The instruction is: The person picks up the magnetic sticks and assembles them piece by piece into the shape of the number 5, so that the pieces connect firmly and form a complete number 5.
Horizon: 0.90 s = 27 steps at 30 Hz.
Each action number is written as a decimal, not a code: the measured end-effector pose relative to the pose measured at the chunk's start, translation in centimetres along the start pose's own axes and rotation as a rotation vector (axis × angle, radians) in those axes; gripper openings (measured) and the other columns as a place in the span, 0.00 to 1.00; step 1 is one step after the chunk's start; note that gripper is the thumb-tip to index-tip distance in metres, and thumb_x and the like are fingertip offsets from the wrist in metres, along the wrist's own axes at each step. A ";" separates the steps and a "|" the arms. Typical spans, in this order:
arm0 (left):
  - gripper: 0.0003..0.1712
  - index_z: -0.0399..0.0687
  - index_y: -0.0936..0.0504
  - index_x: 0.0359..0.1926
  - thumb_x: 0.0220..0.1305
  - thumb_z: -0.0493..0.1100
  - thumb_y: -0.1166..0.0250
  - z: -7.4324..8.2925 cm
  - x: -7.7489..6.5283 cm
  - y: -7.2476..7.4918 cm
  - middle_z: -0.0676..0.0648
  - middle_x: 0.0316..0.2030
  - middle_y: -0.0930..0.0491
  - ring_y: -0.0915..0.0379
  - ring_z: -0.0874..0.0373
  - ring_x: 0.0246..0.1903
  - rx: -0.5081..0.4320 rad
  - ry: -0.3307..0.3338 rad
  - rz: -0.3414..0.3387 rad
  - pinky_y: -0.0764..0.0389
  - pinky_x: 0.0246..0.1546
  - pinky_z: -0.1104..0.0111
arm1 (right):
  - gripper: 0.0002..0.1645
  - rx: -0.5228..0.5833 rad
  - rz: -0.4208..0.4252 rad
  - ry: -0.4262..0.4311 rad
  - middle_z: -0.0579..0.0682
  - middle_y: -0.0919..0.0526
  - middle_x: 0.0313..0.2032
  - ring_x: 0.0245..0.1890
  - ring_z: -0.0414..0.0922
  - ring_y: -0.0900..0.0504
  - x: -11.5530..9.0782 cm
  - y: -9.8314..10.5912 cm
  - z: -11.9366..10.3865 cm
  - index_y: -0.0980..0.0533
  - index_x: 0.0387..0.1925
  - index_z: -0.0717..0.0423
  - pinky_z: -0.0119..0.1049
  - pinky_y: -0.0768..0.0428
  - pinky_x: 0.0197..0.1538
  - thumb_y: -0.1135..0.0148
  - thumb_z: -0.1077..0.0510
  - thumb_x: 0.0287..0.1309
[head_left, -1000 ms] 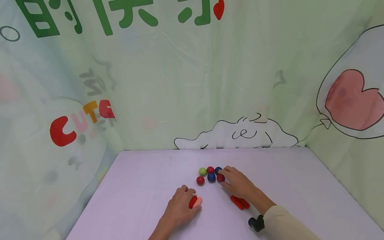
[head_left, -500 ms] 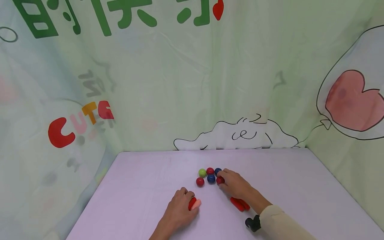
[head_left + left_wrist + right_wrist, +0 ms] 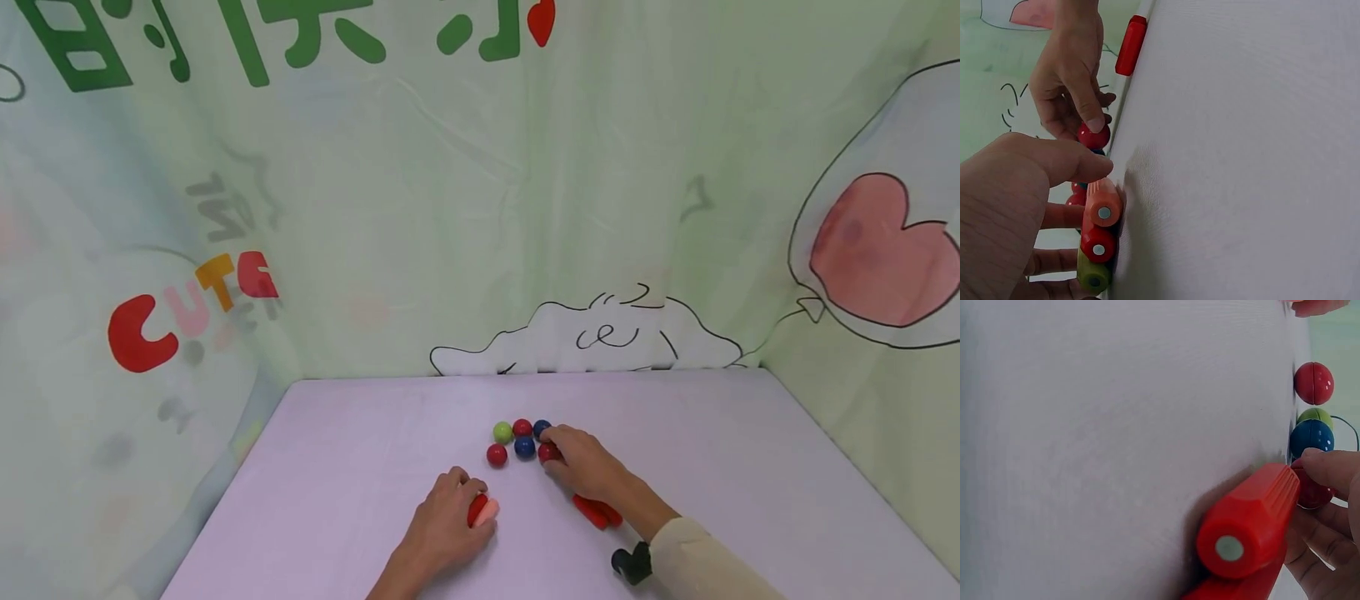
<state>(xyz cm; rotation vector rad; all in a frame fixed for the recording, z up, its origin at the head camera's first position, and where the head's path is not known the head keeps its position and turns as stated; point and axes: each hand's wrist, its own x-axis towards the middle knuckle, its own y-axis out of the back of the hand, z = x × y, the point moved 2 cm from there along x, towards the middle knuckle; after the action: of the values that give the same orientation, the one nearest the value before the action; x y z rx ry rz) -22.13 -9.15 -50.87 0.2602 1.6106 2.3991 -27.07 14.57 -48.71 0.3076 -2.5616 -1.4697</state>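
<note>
My right hand pinches a red ball between thumb and fingers. Close by it lie a blue ball, another blue ball, two more red balls and a lime-green ball. Nearer and to the left, my left hand curls round a row of short crayon-like sticks on the table: pink, red and green. Its thumb arches over the pink one, and the other fingers are behind the row. In the head view the hand hides the green stick.
Two red sticks lie side by side beneath my right forearm. A black object shows beside the beige sleeve. The pale lilac table ends at a printed cloth backdrop.
My right fingers have drawn together on the red ball. The left hand keeps its place around the sticks. The head view has shifted slightly.
</note>
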 end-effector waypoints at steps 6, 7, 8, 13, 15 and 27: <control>0.28 0.64 0.18 0.57 0.55 0.62 0.29 -1.1 0.4 0.0 0.54 0.52 0.26 0.37 0.59 0.49 0.035 -0.101 -0.046 0.20 0.40 0.64 | 0.27 0.017 0.013 0.010 0.47 0.19 0.47 0.47 0.44 0.22 -0.1 0.1 -0.1 0.23 0.59 0.56 0.44 0.16 0.50 0.27 0.59 0.59; 0.28 0.66 0.19 0.57 0.55 0.62 0.29 -1.3 0.4 0.0 0.55 0.52 0.27 0.37 0.60 0.50 0.033 -0.121 -0.055 0.21 0.41 0.64 | 0.27 0.014 0.016 0.009 0.47 0.19 0.45 0.46 0.44 0.22 -0.1 0.2 -0.1 0.23 0.59 0.56 0.43 0.15 0.49 0.27 0.59 0.58; 0.28 0.67 0.20 0.58 0.55 0.62 0.30 -1.6 0.4 0.0 0.57 0.53 0.27 0.37 0.61 0.50 0.028 -0.138 -0.065 0.21 0.42 0.65 | 0.27 0.012 0.016 0.002 0.46 0.20 0.44 0.45 0.43 0.22 -0.2 0.2 -0.1 0.23 0.59 0.56 0.42 0.15 0.48 0.27 0.59 0.58; 0.30 0.71 0.22 0.61 0.55 0.62 0.29 -2.0 0.5 0.3 0.59 0.56 0.26 0.37 0.61 0.54 0.009 -0.181 -0.121 0.19 0.49 0.61 | 0.28 0.001 -0.007 -0.027 0.44 0.21 0.38 0.39 0.42 0.24 -0.5 0.5 -0.2 0.21 0.59 0.57 0.39 0.16 0.43 0.25 0.58 0.56; 0.31 0.74 0.23 0.62 0.56 0.63 0.29 -2.1 0.4 0.5 0.60 0.58 0.26 0.37 0.60 0.56 0.017 -0.202 -0.142 0.19 0.52 0.57 | 0.28 0.005 -0.021 -0.028 0.44 0.22 0.38 0.38 0.42 0.25 -0.6 0.6 -0.4 0.21 0.59 0.58 0.38 0.16 0.42 0.25 0.58 0.56; 0.30 0.75 0.25 0.65 0.61 0.58 0.30 -2.1 0.5 1.3 0.66 0.60 0.26 0.37 0.60 0.59 0.041 -0.363 -0.208 0.24 0.58 0.57 | 0.25 0.042 -0.067 0.014 0.42 0.20 0.37 0.40 0.42 0.23 -2.0 1.5 -1.1 0.18 0.51 0.56 0.42 0.15 0.43 0.21 0.58 0.50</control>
<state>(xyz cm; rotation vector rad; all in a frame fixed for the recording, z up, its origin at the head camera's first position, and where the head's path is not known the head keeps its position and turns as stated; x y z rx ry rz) -23.31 -11.37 -50.45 0.4792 1.4427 2.0268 -24.98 14.88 -46.99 0.4127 -2.5978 -1.4318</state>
